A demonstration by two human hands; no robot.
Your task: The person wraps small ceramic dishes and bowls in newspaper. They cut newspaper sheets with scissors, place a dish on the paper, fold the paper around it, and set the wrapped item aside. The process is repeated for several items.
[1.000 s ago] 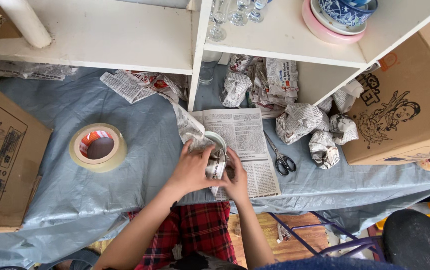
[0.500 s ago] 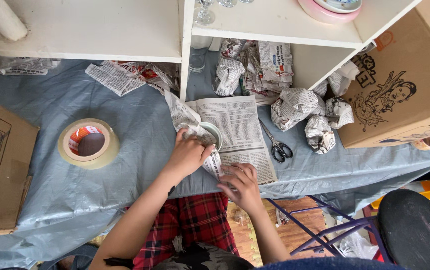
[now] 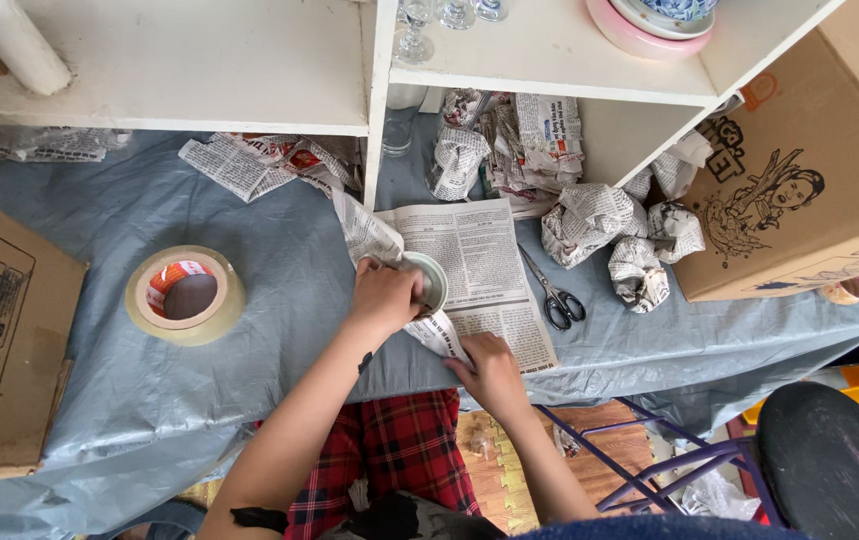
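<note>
My left hand (image 3: 386,295) grips a small round cup (image 3: 433,282) lying on a sheet of newspaper (image 3: 469,270) on the blue-grey table cover. Newspaper is partly wrapped round the cup. My right hand (image 3: 492,372) pinches the near loose end of that newspaper strip (image 3: 441,336) at the table's front edge. Most of the cup is hidden under my left hand and the paper.
Black scissors (image 3: 554,296) lie right of the sheet. A big tape roll (image 3: 186,294) sits at the left. Paper-wrapped bundles (image 3: 609,235) lie by a cardboard box (image 3: 799,180) at the right. Another box (image 3: 4,330) stands far left. White shelves (image 3: 369,60) hold glasses and bowls.
My right hand has left the cup and moved down toward me, pulling the paper's end. My left hand stays on the cup.
</note>
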